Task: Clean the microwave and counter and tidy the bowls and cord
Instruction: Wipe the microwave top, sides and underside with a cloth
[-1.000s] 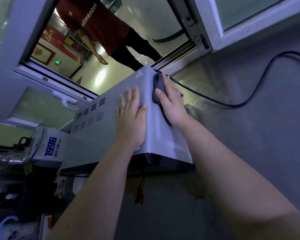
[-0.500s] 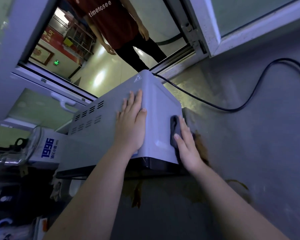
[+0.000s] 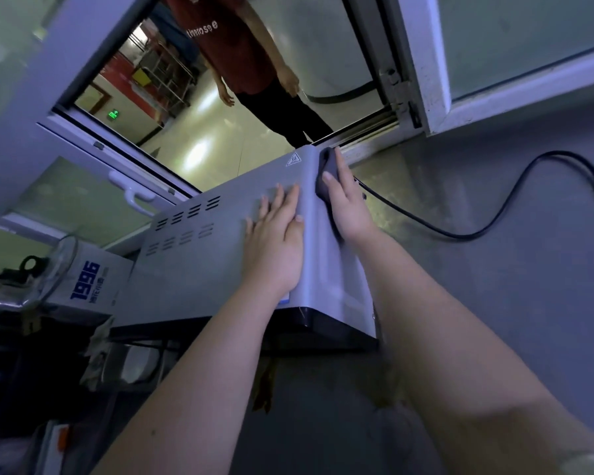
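Observation:
A grey microwave (image 3: pixel 203 255) stands on the grey counter (image 3: pixel 494 303), seen from above. My left hand (image 3: pixel 275 241) lies flat on its top with the fingers straight. My right hand (image 3: pixel 347 204) presses a dark cloth (image 3: pixel 324 173) against the microwave's right side, near the back top corner. The black cord (image 3: pixel 487 231) runs from behind the microwave and loops across the counter to the right. No bowls can be made out.
An open serving window (image 3: pixel 186 138) lies behind the microwave, and a person in a red shirt (image 3: pixel 234 46) stands beyond it. A white box marked 1996 (image 3: pixel 90 286) and a glass lid (image 3: pixel 55 269) sit left of the microwave. Brown stains (image 3: pixel 264 389) mark the counter's front.
My right hand slid the cloth from the front lower part of the microwave's right side back up to its rear top corner. The left hand stayed flat on top.

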The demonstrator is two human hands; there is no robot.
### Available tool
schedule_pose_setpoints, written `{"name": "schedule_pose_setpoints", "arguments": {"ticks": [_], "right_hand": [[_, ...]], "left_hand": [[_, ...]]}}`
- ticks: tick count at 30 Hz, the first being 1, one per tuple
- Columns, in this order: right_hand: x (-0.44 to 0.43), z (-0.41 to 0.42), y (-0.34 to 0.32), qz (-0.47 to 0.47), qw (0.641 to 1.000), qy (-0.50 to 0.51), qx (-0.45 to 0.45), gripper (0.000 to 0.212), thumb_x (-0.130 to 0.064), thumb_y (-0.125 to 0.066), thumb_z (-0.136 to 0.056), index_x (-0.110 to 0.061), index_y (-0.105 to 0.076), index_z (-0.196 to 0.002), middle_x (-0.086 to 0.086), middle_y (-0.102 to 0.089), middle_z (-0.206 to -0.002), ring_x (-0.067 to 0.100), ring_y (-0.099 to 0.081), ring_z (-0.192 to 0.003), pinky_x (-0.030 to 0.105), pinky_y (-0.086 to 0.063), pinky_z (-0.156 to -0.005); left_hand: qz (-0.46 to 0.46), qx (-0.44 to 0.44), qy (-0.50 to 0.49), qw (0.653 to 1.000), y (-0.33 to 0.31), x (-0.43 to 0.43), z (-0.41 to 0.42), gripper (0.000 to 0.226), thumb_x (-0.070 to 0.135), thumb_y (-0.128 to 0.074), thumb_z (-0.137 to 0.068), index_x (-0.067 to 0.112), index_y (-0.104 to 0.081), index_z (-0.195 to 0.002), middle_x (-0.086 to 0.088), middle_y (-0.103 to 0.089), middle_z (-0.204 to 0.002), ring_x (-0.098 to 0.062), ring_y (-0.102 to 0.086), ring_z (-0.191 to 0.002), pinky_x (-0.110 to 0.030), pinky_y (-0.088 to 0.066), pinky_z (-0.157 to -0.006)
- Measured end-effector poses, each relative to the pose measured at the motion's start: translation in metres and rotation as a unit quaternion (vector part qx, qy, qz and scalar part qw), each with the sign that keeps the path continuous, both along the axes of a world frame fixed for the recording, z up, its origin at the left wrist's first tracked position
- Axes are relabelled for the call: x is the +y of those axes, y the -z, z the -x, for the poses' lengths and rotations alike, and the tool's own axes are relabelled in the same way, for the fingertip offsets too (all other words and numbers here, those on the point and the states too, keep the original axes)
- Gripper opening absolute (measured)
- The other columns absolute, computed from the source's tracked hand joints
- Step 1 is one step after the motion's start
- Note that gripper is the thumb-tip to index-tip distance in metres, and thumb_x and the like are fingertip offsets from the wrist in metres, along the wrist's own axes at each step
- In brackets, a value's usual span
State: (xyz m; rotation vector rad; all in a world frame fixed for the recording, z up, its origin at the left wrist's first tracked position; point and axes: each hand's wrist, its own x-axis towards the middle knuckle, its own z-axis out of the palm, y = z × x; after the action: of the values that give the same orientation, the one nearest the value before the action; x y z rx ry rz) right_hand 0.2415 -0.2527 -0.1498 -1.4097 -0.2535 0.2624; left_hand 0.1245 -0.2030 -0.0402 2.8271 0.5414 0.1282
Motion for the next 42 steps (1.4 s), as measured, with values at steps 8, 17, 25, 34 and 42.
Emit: {"name": "schedule_pose_setpoints", "arguments": {"ticks": [8, 17, 25, 34, 42], "right_hand": [[-0.035, 0.088, 0.003, -0.030, 0.997, -0.011, -0.071, 0.057, -0.049, -0.036, -0.091, -0.046, -0.017, -0.145, -0.015, -0.018, -0.158, 0.006, -0.009, -0.148, 0.051, -0.010, -0.119], [-0.058, 0.160, 0.005, -0.009, 0.999, -0.039, -0.022, 0.058, -0.056, -0.037, -0.087, -0.062, -0.012, -0.138, -0.024, -0.011, -0.158, 0.002, -0.002, -0.147, 0.048, -0.005, -0.121], [-0.030, 0.072, -0.020, -0.006, 0.999, -0.027, 0.031, 0.067, -0.056, -0.039, -0.082, -0.052, -0.019, -0.146, -0.027, -0.024, -0.153, -0.003, -0.021, -0.142, 0.042, -0.020, -0.119], [-0.068, 0.175, -0.021, 0.010, 0.994, -0.064, -0.091, 0.054, -0.045, -0.038, -0.093, -0.058, -0.014, -0.139, -0.023, -0.009, -0.157, 0.001, -0.001, -0.147, 0.053, -0.004, -0.119], [-0.060, 0.162, -0.076, 0.241, 0.956, -0.078, -0.147, 0.062, -0.061, -0.039, -0.086, -0.053, -0.019, -0.145, -0.015, 0.001, -0.161, 0.023, 0.010, -0.148, 0.049, 0.001, -0.119]], "left_hand": [[-0.029, 0.017, -0.004, 0.999, 0.000, 0.001, -0.002, 0.051, 0.024, -0.028, -0.103, 0.035, -0.018, -0.152, 0.011, -0.006, -0.161, -0.010, 0.000, -0.148, -0.039, 0.005, -0.119], [-0.040, 0.012, 0.000, 0.999, 0.002, 0.001, 0.000, 0.052, 0.022, -0.028, -0.103, 0.032, -0.019, -0.152, 0.009, -0.008, -0.161, -0.012, -0.002, -0.149, -0.035, 0.003, -0.117], [-0.019, 0.002, 0.002, 1.000, 0.003, 0.005, -0.001, 0.052, 0.020, -0.029, -0.102, 0.034, -0.022, -0.152, 0.010, -0.010, -0.161, -0.011, -0.002, -0.149, -0.038, 0.002, -0.118], [0.011, -0.022, 0.009, 1.000, 0.003, 0.006, -0.001, 0.048, 0.018, -0.031, -0.102, 0.029, -0.032, -0.149, 0.006, -0.016, -0.160, -0.016, -0.007, -0.149, -0.039, 0.000, -0.118], [0.328, -0.211, -0.073, 0.918, -0.020, 0.023, 0.029, 0.043, 0.000, -0.044, -0.090, 0.029, -0.065, -0.114, 0.006, -0.063, -0.126, -0.006, -0.055, -0.114, -0.019, -0.040, -0.097]]}}
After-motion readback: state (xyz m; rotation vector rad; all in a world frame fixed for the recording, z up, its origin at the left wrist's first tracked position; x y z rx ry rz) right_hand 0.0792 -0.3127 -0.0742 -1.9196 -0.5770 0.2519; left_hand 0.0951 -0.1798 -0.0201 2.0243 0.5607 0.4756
